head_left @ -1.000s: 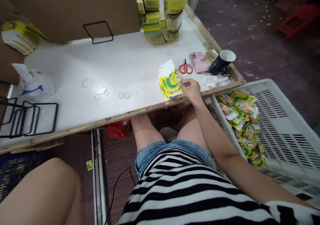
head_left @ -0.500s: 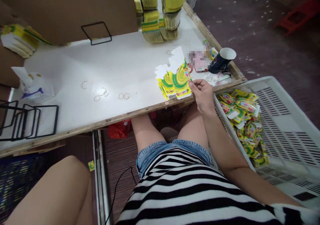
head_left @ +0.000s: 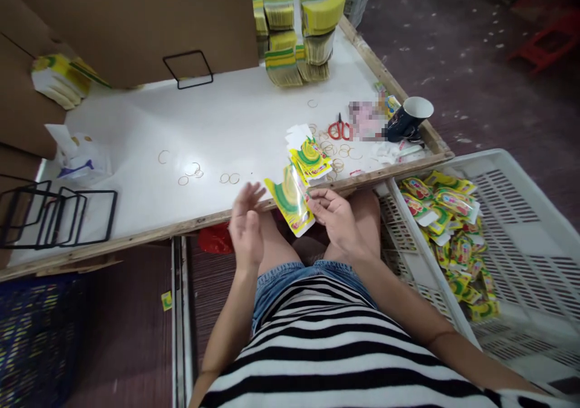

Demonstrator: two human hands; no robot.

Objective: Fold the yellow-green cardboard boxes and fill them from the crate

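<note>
My right hand (head_left: 338, 217) holds a flat yellow-and-green printed carton blank (head_left: 290, 199) just below the front edge of the white table (head_left: 226, 124), over my lap. My left hand (head_left: 247, 226) is raised beside it, fingers stretched out and slightly blurred, close to the blank but holding nothing. A small stack of the same carton blanks (head_left: 310, 157) lies on the table near the edge, just above my hands. Loose rubber bands (head_left: 339, 151) lie to the right of that stack.
Tall bundles of blanks (head_left: 299, 33) stand at the table's back. Red scissors (head_left: 339, 130) and a dark mug (head_left: 408, 121) sit at the right. A white crate (head_left: 521, 214) holds folded packets (head_left: 448, 226). Black wire frames (head_left: 54, 214), a tissue bag (head_left: 81, 154) and rubber bands (head_left: 194, 169) lie left.
My right hand lifted one carton blank off the stack and pulled it down off the table toward my lap. My left hand came up from below into view beside it.
</note>
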